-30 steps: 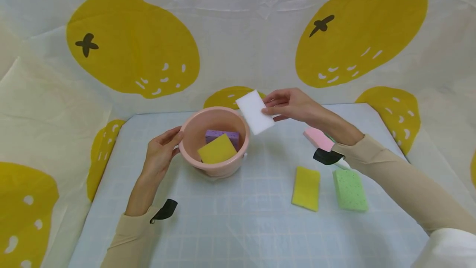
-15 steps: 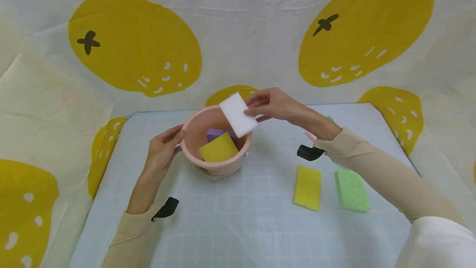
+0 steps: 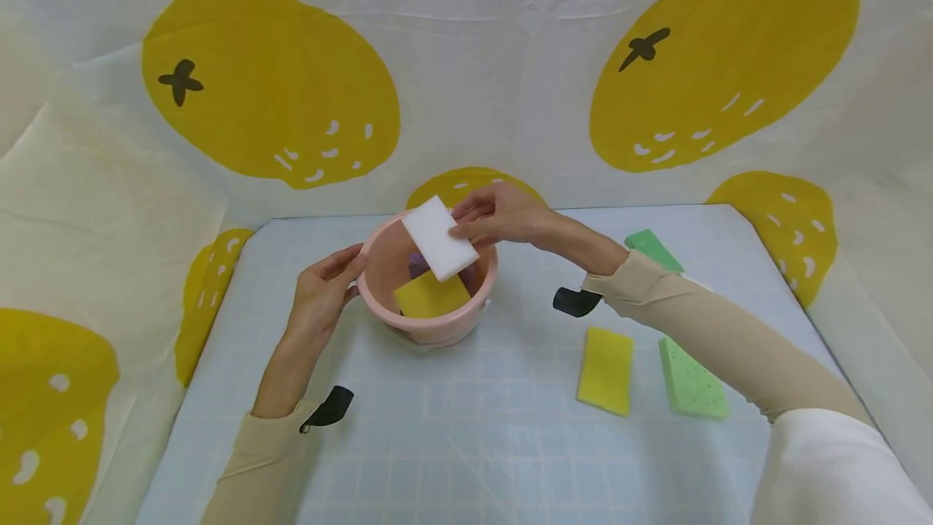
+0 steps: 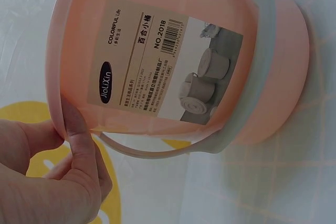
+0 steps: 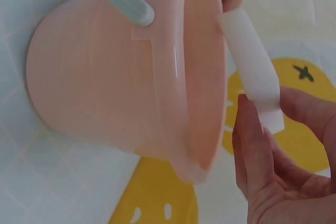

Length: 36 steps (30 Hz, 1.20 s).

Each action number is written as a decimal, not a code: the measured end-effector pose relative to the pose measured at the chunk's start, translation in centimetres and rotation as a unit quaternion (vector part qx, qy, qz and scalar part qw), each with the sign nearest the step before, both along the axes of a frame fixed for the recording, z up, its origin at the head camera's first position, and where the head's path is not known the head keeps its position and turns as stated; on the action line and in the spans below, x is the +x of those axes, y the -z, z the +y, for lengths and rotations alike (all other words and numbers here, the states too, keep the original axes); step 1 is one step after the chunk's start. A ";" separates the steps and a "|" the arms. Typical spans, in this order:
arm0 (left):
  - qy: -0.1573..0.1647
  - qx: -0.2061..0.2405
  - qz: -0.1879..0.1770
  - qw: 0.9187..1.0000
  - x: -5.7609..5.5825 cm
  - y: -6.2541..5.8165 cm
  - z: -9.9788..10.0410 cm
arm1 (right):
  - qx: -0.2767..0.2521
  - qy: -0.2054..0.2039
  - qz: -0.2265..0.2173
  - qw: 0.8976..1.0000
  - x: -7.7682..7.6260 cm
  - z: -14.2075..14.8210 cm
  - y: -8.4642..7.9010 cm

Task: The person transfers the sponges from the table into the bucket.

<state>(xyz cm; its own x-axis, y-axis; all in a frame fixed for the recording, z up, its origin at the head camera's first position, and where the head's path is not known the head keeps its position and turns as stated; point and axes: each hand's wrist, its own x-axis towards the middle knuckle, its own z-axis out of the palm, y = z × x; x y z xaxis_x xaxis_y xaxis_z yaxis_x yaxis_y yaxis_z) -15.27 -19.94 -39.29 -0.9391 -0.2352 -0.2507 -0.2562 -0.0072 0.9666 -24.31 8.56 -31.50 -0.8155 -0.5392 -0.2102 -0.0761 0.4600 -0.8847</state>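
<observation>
A pink bucket [image 3: 428, 332] stands upright toward the back of the table. My left hand [image 3: 321, 288] grips its rim on the left, thumb and fingers pinching the edge, as the left wrist view also shows; a printed label [image 4: 168, 66] is on the bucket's side there. Between thumb and fingers my right hand [image 3: 503, 215] holds a white sponge [image 3: 439, 238], tilted over the bucket's mouth. In the right wrist view the white sponge [image 5: 252, 59] overlaps the rim. Inside the bucket lie a yellow sponge [image 3: 432, 296] and a purple sponge [image 3: 417, 264], the latter mostly hidden.
On the table right of the bucket lie a yellow sponge [image 3: 606, 371], a light green sponge [image 3: 694, 381] and a darker green sponge [image 3: 653, 249]. My right sleeve [image 3: 700, 318] passes over that side. A fruit-print sheet [image 3: 481, 63] hangs behind the table.
My right hand has carried the white sponge leftward, from beside the bucket to over its mouth. My left hand keeps its grip on the rim.
</observation>
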 end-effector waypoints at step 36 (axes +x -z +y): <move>0.013 0.013 0.008 1.000 0.2 -0.4 -0.1 | -0.064 -0.108 0.045 0.991 1.1 -5.9 4.6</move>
<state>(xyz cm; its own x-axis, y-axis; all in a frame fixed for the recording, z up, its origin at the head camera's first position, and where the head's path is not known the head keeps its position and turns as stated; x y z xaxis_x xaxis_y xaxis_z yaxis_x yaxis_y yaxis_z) -15.04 -20.04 -38.93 -0.9487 -0.2051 -0.2407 -0.2405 -0.0265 0.9703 -23.24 2.65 -36.11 -0.6904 -0.7209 -0.0609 -0.2419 0.3094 -0.9196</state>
